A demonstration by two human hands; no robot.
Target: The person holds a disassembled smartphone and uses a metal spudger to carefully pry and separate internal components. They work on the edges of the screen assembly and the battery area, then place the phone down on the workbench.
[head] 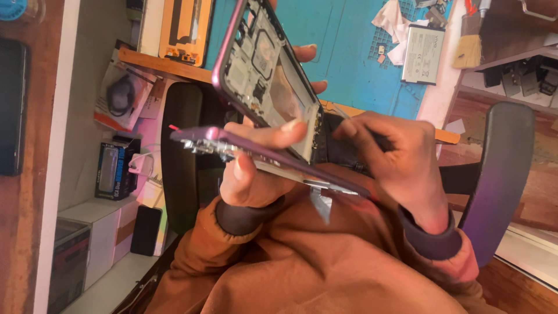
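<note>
I am holding an opened phone in both hands above my lap, in front of the surface with its blue mat. My left hand is pinching the two halves where they meet: the thumb is lying across the purple back cover, and the fingers are reaching up behind the frame, whose bare insides are facing me. My right hand is closed in a pinch at the lower edge of the frame; what it is gripping I cannot tell, as the fingers are hiding it.

The two halves are standing apart like an open book, and I judge that this is the weak point. If a thin cable is joining them near the hinge side, opening them wider could tear it, though I cannot see one. I am gripping the cover only at one edge, so it could slip and drop onto my lap or the floor. My thumb is pressing close to exposed parts, and a hard squeeze could bend something. A loose battery and a brush are lying on the mat, well apart from my hands.
</note>
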